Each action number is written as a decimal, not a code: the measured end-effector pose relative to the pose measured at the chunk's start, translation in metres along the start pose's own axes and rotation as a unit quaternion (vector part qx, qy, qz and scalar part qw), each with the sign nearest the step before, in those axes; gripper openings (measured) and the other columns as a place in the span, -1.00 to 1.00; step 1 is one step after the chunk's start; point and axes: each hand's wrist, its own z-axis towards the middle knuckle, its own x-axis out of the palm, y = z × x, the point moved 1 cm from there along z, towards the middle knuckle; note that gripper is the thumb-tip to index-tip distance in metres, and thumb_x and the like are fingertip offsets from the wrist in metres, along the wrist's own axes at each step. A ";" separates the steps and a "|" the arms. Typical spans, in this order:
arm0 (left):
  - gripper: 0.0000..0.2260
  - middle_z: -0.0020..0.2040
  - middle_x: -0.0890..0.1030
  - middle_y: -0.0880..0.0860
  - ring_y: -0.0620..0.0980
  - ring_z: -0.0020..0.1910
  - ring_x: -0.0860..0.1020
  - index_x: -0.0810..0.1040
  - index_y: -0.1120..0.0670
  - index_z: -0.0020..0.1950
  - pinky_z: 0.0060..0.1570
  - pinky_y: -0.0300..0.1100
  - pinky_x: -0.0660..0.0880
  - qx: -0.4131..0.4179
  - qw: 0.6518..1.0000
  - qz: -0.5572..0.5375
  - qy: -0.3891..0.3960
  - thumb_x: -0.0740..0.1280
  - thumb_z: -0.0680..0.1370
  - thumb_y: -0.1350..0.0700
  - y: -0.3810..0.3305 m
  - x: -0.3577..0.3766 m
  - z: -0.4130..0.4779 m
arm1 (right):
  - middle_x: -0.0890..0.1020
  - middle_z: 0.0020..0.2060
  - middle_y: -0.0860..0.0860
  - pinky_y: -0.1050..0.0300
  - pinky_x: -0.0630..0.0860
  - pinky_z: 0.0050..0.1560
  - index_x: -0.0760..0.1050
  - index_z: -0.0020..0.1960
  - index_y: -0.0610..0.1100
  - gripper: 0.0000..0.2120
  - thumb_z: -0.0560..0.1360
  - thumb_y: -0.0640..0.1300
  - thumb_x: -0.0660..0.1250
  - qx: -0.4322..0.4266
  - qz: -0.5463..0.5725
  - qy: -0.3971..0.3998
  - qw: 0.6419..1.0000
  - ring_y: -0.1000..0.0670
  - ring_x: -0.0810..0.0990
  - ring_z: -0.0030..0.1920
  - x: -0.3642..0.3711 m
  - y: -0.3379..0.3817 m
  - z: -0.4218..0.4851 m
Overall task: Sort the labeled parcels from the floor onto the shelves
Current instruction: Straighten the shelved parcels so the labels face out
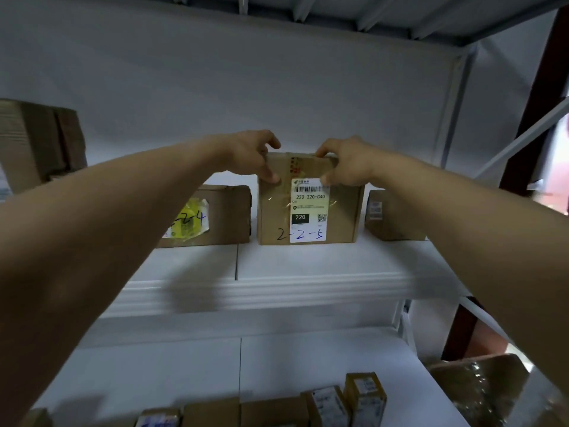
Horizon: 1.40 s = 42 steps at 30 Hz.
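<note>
A brown cardboard parcel (320, 211) stands upright on the white upper shelf (308, 266). It carries a white label with a barcode and "2-2-5" handwritten along its bottom. My left hand (255, 155) grips its top left corner, thumb on the front face. My right hand (345, 163) grips its top right corner, thumb on the label. Both arms reach up and forward from the bottom corners of the view.
A flatter parcel with a yellow label marked "2-2-4" (215, 215) sits just left of it, another box (391, 215) just right. A large box (37, 143) stands far left. Several small parcels (363, 399) line the lower shelf. Dark red uprights (542, 87) frame the right side.
</note>
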 end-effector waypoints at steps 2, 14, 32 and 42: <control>-0.28 0.38 0.39 0.08 0.04 0.17 0.42 0.26 0.02 0.53 0.14 -0.15 0.34 0.002 1.000 -0.012 0.005 0.53 0.45 0.14 0.003 -0.001 -0.003 | 0.48 0.28 -0.10 -0.08 0.51 0.20 0.35 0.41 0.04 -0.48 0.52 -0.02 0.46 -0.016 0.021 0.004 1.000 -0.17 0.50 0.22 0.003 0.004 0.003; -0.33 0.40 0.35 0.04 0.10 0.23 0.43 0.31 -0.04 0.51 0.08 0.04 0.57 -0.018 0.999 -0.022 0.038 0.51 0.47 0.16 0.019 -0.009 0.000 | 0.53 0.17 -0.02 0.01 0.49 0.07 0.36 0.39 0.00 -0.53 0.53 -0.10 0.41 -0.031 0.026 -0.009 0.999 -0.12 0.51 0.19 0.007 0.020 0.006; -0.41 0.54 0.30 0.01 0.10 0.51 0.22 0.21 -0.11 0.56 0.45 0.13 0.22 0.216 0.940 0.264 0.031 0.33 0.58 -0.13 -0.148 0.096 0.072 | 0.44 0.45 -0.08 0.06 0.42 0.32 0.45 0.44 -0.02 -0.52 0.59 -0.36 0.26 0.155 0.022 -0.030 0.987 -0.12 0.45 0.40 -0.030 -0.163 -0.023; -0.66 0.25 0.55 0.06 0.11 0.26 0.46 0.41 0.04 0.39 0.26 0.08 0.23 0.204 0.906 0.366 0.065 0.25 0.61 0.12 -0.185 0.164 0.112 | 0.39 0.44 -0.12 0.02 0.39 0.26 0.20 0.58 0.00 -0.40 0.60 -0.26 0.25 0.146 -0.081 0.067 0.984 -0.18 0.38 0.40 0.000 -0.206 -0.027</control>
